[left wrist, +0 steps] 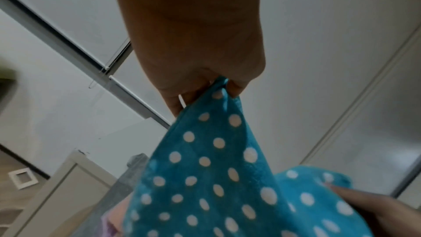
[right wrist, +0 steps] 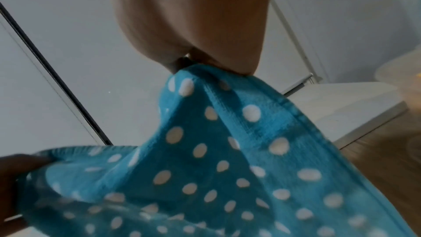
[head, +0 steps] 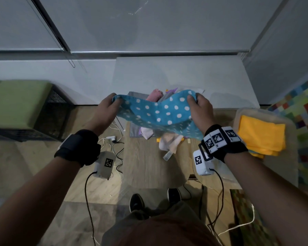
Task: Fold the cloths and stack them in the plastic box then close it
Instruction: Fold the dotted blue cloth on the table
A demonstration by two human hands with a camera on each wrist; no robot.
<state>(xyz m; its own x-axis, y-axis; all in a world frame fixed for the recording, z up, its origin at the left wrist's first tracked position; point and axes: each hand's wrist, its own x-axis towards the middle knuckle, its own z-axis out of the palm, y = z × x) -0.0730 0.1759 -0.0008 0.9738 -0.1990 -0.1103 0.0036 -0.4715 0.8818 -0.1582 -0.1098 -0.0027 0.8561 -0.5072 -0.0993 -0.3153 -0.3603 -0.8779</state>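
A blue cloth with white dots (head: 160,112) hangs in the air between my two hands, above the wooden table (head: 144,166). My left hand (head: 112,102) pinches its left top corner; the pinch shows in the left wrist view (left wrist: 218,87). My right hand (head: 196,102) pinches the right top corner, seen close in the right wrist view (right wrist: 205,68). The blue cloth (right wrist: 227,168) sags in the middle. Under it lies a heap of unfolded cloths (head: 167,142), partly hidden. The plastic box (head: 238,118) stands open at the right with a folded yellow cloth (head: 261,137) inside.
A white low shelf (head: 185,75) runs behind the table. A black crate with a green cushion (head: 20,103) stands at the left. Cables and a power strip (head: 112,139) lie on the floor. A colourful rug (head: 306,107) is at the right.
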